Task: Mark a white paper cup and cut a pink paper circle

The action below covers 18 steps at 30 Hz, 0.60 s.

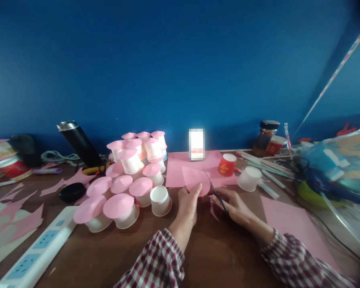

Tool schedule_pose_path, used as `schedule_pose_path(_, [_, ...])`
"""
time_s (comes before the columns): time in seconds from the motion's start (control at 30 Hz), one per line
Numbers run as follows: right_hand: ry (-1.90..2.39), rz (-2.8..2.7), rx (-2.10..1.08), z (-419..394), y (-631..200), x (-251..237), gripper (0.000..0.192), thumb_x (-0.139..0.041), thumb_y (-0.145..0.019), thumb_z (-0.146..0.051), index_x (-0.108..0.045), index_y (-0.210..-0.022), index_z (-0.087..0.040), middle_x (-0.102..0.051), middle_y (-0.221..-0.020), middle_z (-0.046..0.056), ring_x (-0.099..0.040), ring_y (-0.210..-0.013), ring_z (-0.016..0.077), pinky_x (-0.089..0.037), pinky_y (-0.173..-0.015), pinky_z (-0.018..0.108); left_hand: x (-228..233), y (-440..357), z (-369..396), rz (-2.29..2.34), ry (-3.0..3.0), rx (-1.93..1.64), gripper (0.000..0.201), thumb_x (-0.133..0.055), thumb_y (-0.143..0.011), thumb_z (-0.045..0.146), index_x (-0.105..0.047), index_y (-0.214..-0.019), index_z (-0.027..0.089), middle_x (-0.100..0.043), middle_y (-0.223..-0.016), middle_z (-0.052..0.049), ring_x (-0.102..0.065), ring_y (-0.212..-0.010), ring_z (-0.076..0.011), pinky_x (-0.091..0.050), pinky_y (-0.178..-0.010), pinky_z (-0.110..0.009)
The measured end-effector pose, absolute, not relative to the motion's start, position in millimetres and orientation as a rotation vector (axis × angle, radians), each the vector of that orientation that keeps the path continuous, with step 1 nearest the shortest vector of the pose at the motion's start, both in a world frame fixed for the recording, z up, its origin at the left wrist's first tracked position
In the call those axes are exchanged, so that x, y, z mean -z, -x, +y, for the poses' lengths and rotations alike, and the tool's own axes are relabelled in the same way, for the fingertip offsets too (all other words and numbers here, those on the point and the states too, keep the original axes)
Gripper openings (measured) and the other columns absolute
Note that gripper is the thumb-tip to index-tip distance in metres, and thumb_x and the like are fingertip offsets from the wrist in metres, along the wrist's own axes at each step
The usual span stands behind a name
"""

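Note:
My left hand (188, 204) pinches a rounded piece of pink paper (193, 179) and holds it upright over the brown table (132, 256). My right hand (234, 206) grips small dark scissors (215, 192), whose blades meet the right edge of that paper. A thin pink offcut (213, 208) hangs below the cut. Just left of my left hand lies an uncovered white paper cup (160, 200) tipped on its side.
A cluster of white cups capped with pink paper discs (129, 180) fills the left middle. Pink sheets (291, 224) lie at right and behind, beside a red cup (226, 165), a white cup (249, 178), pens, a jar (265, 138), a black flask (79, 144), a power strip (40, 248).

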State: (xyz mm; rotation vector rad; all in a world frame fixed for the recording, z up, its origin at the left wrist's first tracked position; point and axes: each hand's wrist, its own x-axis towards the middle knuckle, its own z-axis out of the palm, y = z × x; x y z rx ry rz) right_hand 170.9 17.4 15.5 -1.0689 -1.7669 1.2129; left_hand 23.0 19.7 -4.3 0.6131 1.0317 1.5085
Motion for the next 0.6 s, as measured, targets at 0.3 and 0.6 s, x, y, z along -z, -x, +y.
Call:
schedule_pose_path(0.3, [1.093,-1.777,-1.196,17.6,-170.8,-16.1,0.042,-0.061,-0.079,-0.048,-0.065,-0.098,-0.011,-0.055,-0.063,0.0,-0.043,-0.051,0.009,-0.034,-0.047,0.021,5.3,-23.0,20.7,1.021,-0.588,-1.518,0.046,-0.078,-0.06,0.041,-0.067,-0.091,0.009,-0.07,-0.085,-0.013,-0.065,-0.07,-0.02,-0.049,-0.066,-0.032])
schedule_pose_path(0.6, [1.112,-1.784,-1.177,17.9,-170.7,-15.5,0.039,-0.061,-0.08,-0.045,-0.065,-0.098,-0.011,-0.053,-0.059,-0.001,-0.042,-0.049,0.0088,-0.033,-0.046,0.021,6.6,-22.8,21.9,1.038,-0.636,-1.517,0.043,-0.076,-0.063,0.043,-0.066,-0.089,0.009,-0.069,-0.083,-0.011,-0.064,-0.07,-0.018,-0.048,-0.064,-0.028])
